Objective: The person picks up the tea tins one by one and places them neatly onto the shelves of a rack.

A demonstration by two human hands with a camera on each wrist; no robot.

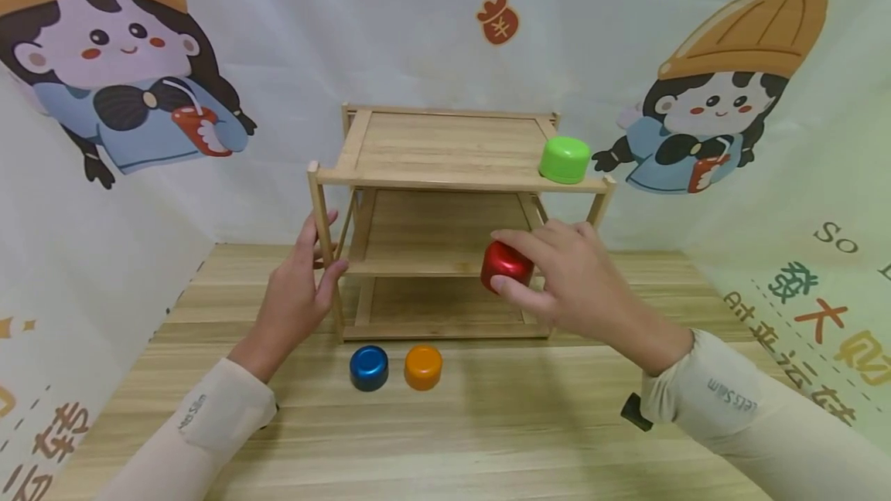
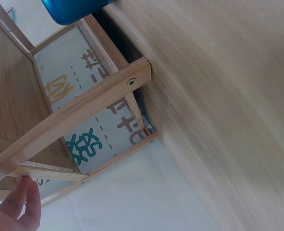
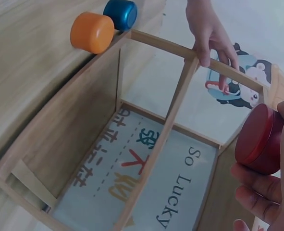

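My right hand [image 1: 571, 273] grips a red round lidded container [image 1: 506, 265] between thumb and fingers, in front of the wooden shelf's [image 1: 445, 267] middle level at its right side. In the right wrist view, the red container [image 3: 257, 139] shows its flat end. My left hand [image 1: 295, 284] holds the left front post of the shelf, thumb in front and fingers behind. On the top board, at the front right corner, sits a green container [image 1: 564, 160]. A blue container [image 1: 369, 368] and an orange one [image 1: 423, 367] stand side by side on the table before the shelf.
The shelf has three levels and stands on a wood-grain table [image 1: 487, 439]. Behind and at both sides hangs a pale printed cloth [image 1: 404, 29] with cartoon figures and lettering. A small dark object [image 1: 636, 413] shows beside the right cuff.
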